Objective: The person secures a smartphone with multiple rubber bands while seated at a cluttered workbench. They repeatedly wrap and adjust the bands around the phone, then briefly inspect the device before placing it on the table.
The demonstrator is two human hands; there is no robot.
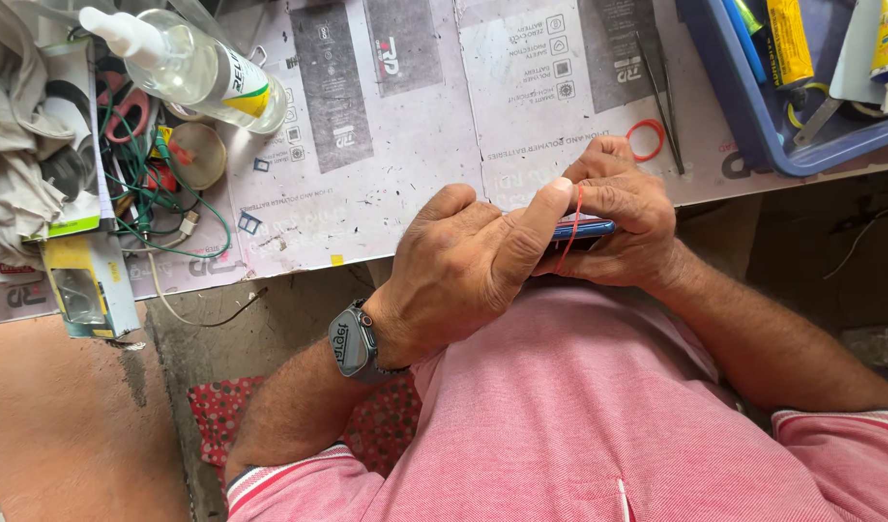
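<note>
Both hands gripped a phone at frame centre.
The left hand (pixel 463 266) and right hand (pixel 627 227) clamped the blue phone (pixel 584 230); the red rubber band (pixel 571 227) needed even tension.

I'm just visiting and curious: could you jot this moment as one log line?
left hand: grips blue phone | right hand: under phone, red rubber band around it | second red band on table

Phone (pixel 581 230) between hands; bottle (pixel 197 68) far left; tray (pixel 753 106) right; tweezers (pixel 659 97) between.
</note>
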